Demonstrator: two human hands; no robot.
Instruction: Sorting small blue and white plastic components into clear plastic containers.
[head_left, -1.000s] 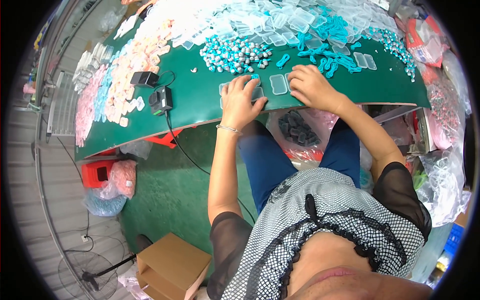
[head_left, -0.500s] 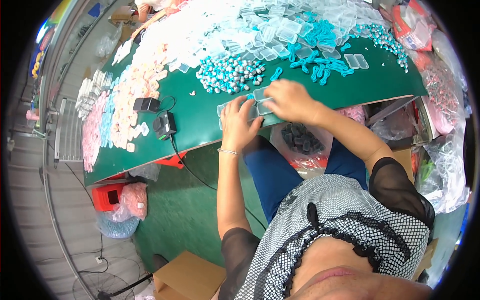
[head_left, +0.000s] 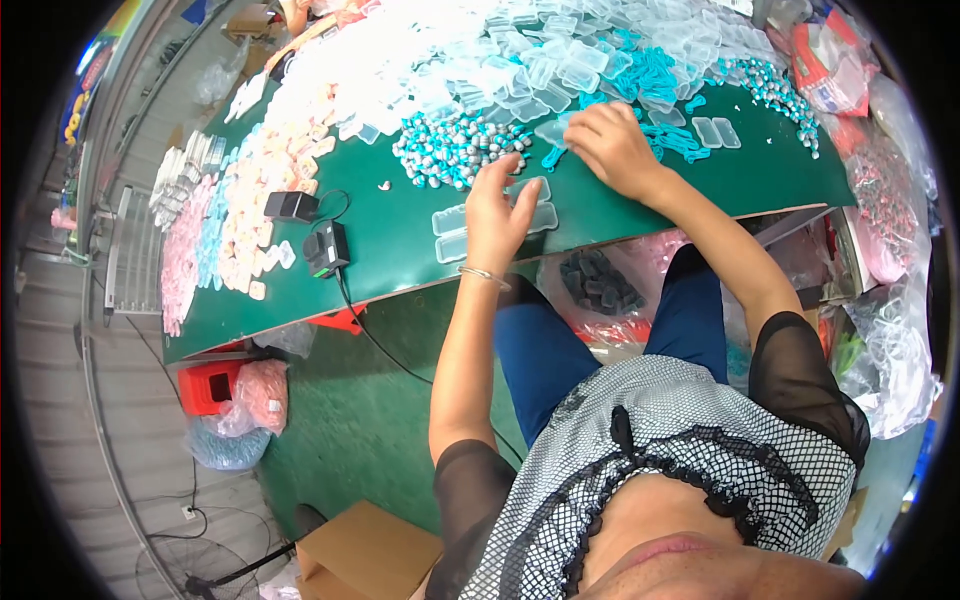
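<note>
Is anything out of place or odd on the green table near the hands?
Nothing stands out. The left hand rests on clear plastic cases lying flat on the green table; the right hand touches another clear case.

Even, bright daylight floods the green counter, casting only soft shadows beneath its near edge. Clear plastic trays at the far edge glare white. Fisheye distortion bends straight lines toward the black, vignetted rim.
</note>
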